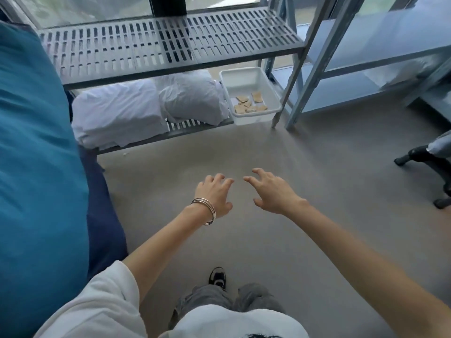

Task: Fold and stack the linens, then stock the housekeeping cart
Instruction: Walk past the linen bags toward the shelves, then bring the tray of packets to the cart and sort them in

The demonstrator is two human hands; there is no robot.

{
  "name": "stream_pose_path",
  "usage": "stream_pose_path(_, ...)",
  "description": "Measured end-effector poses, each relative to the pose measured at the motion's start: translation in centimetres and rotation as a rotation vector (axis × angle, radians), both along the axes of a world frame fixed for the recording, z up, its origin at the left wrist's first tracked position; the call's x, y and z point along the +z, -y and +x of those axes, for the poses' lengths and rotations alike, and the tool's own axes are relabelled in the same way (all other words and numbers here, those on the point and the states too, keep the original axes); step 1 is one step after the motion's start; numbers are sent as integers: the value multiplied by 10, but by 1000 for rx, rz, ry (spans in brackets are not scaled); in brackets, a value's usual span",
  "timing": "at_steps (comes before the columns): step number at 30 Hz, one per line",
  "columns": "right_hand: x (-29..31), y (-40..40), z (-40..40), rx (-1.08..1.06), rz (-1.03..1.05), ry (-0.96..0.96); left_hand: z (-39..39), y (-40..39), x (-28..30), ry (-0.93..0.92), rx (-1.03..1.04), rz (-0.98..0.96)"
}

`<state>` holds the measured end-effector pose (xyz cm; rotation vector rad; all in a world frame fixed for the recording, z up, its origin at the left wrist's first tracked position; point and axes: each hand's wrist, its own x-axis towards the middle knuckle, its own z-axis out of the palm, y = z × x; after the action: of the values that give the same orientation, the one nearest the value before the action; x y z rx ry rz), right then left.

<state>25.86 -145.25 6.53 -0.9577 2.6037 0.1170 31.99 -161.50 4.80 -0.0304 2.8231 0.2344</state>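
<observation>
A: So, from the head view, where are the hands?

B: Both are stretched out over bare floor [244,147], near each other. The left hand [213,196], with bangles [206,211] at the wrist, has its fingers spread and loosely bent, holding nothing. The right hand [273,191] is the same: fingers splayed, empty

A: And the linens?

B: Two white bundles [151,108] lie side by side on the bottom tier of the slotted rack [170,45], well ahead of the hands. They look rumpled rather than neatly squared, though I can't tell for sure whether they are folded. Just beside them, at the right end of that tier, sits a white bin [251,79] with small tan pieces in it

A: Anything stacked up top?

B: No, the upper tier of the rack carries no linen. A second shelf unit [366,64] stands to the right, with something pale on a lower level, too blurred to name. A big teal bag [36,142] fills the left edge; it may belong to the cart, but I can't say

A: So how far along is it?

B: Early, by my reading. Nothing is in hand and no tidy stack shows. I'd judge the next step is reaching a bundle; folding, stacking and stocking all seem left to do
</observation>
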Motion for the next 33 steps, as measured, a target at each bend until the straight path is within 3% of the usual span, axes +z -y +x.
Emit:
stream_pose_path(10, 10, 20, -134, 79, -62, -46, -118, 34, 18, -56, 95, -54)
stream_pose_path(23, 20, -23, -333, 198, -52, -76, -298, -23, 25, -98, 173, -56)
stream_pose_path(33, -5, -29, -446, 170, -6, -34, -411, -14, 3, -26, 161, -41)
